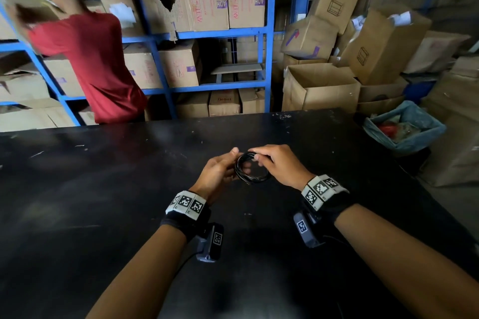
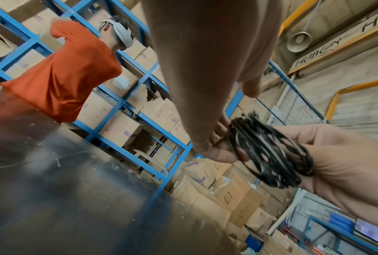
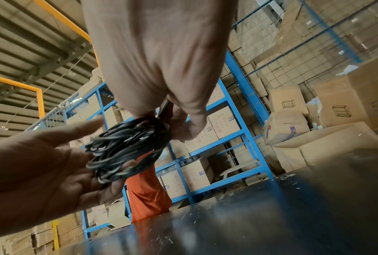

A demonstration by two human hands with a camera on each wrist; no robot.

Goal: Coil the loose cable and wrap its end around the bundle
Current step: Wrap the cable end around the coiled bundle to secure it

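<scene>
A black cable, wound into a small coil (image 1: 255, 180), hangs above the black table (image 1: 116, 202) between my two hands. My left hand (image 1: 220, 169) lies behind the coil with its fingers nearly straight. The coil (image 3: 127, 151) rests against those fingers, and the thumb stands free of it. My right hand (image 1: 280, 166) reaches over the top and pinches the cable at the coil's upper rim. In the right wrist view a strand runs up between the right hand's fingers (image 3: 183, 127). The left wrist view shows the coil (image 2: 271, 155) lying close against the right palm (image 2: 347, 163).
Across the table a person in a red shirt (image 1: 88, 59) faces the blue shelving (image 1: 270, 33), which is stacked with cardboard boxes. More open boxes (image 1: 321, 85) pile up at the back right. A bin with a blue liner (image 1: 404, 127) stands beside the table's right edge.
</scene>
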